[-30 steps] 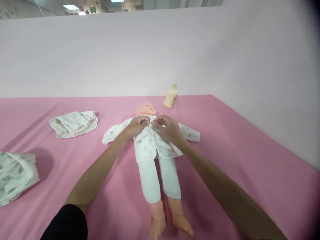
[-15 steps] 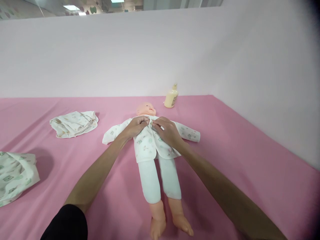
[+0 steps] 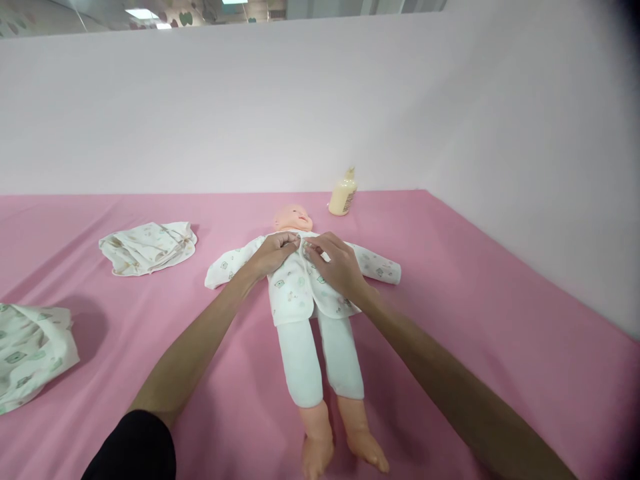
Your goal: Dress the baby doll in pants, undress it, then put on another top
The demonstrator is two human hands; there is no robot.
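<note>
A baby doll (image 3: pixel 294 217) lies on its back on the pink table cover (image 3: pixel 450 280), feet toward me. It wears a white printed top (image 3: pixel 295 293) and white trousers (image 3: pixel 320 360). My left hand (image 3: pixel 273 253) and my right hand (image 3: pixel 337 261) meet at the doll's chest, just under its chin. Both have their fingers curled and pinched on the front edges of the top near the collar. What lies between the fingertips is too small to make out.
A cream lotion bottle (image 3: pixel 343 193) stands at the back near the wall. A crumpled printed garment (image 3: pixel 147 248) lies to the left of the doll. Another printed cloth (image 3: pixel 30 353) sits at the far left edge. A white wall runs along the right.
My right hand has flattened and shifted slightly left and down on the doll's chest. The left hand has barely moved.
</note>
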